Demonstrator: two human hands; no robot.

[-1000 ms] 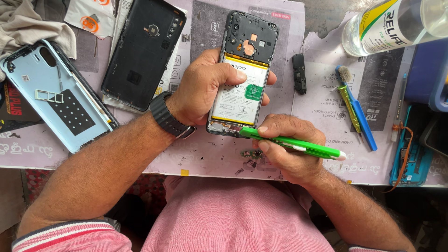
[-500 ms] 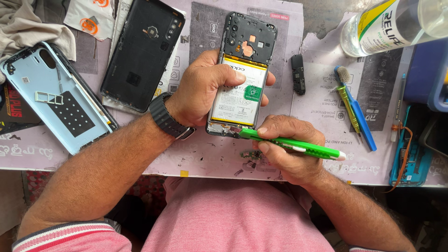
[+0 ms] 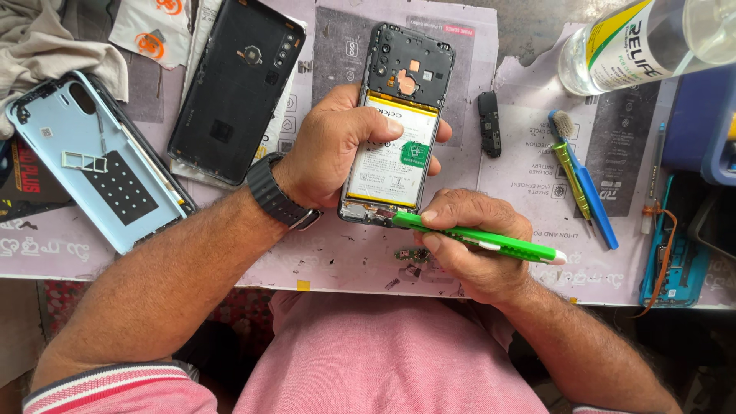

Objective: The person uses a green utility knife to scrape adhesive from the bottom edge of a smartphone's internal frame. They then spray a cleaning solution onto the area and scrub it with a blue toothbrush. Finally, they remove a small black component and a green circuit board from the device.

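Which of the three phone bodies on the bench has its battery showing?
The opened phone gripped in the left hand; the black back cover and light blue back cover lie apart, batteryless.

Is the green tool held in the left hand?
No, the right hand grips the green tool, while the left hand holds the opened phone.

One opened phone (image 3: 399, 130), two back covers (image 3: 230, 88), perhaps two brushes (image 3: 583, 172).
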